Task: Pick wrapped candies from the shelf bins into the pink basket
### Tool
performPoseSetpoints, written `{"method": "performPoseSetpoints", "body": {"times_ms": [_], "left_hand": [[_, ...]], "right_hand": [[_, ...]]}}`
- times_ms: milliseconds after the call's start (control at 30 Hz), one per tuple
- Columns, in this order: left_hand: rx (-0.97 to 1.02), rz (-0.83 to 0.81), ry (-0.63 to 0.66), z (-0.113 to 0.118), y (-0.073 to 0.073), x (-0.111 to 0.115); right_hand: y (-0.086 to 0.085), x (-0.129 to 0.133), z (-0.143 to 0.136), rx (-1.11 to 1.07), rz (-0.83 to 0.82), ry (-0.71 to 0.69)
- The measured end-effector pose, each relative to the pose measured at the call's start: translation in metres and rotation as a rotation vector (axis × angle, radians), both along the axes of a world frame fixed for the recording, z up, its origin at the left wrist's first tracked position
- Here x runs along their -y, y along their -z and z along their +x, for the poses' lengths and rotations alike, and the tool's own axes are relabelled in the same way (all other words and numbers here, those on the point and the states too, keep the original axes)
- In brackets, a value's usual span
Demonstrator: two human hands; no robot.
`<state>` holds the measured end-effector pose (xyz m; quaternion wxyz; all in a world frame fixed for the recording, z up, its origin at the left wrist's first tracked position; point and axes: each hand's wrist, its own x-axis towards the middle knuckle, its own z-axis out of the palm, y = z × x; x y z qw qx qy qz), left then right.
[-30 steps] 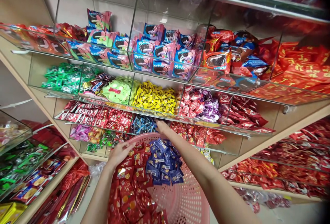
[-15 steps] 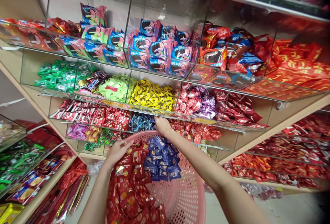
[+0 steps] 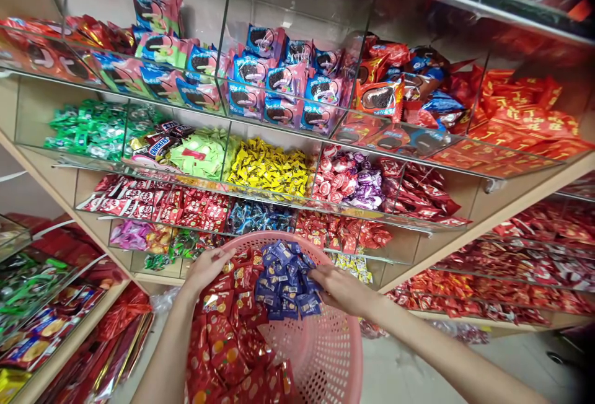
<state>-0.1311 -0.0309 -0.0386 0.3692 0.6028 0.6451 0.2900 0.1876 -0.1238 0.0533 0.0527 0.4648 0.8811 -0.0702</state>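
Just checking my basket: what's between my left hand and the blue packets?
Red packets. The head view shows part of their heap, in the basket, between your left hand and the blue packets.

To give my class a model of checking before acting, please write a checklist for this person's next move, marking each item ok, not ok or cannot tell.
1. Left hand at the rim of the pink basket: ok.
2. Both hands at the rim only: not ok; the right hand reaches in by the blue packets.
3. Packet gripped in the right hand's fingers: cannot tell; the fingertips' hold is unclear.
4. Colours grouped: ok; red packets lie left of the blue ones.
5. Room left inside: ok; bare basket shows at the near right.
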Motion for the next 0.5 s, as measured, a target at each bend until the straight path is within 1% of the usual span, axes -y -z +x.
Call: {"method": "performPoseSetpoints", "body": {"times_ms": [67,167,333,400,500], "left_hand": [[-0.014,-0.007,0.003,0.0,-0.001,0.0],[-0.007,-0.018,0.009,0.0,-0.003,0.001],[0.043,-0.007,-0.026,0.002,-0.007,0.004],[0.041,0.002,-0.031,0.003,-0.008,0.005],[0.02,0.003,-0.027,0.004,-0.009,0.005]], "right_hand": [[0.008,0.005,0.0,0.095,-0.035,0.001],[0.023,0.007,-0.005,0.186,-0.013,-0.024],[0.053,0.003,-0.01,0.197,0.059,-0.035],[0.06,0.002,-0.008,0.179,0.068,-0.023],[0.06,0.003,-0.005,0.157,0.053,-0.004]]}}
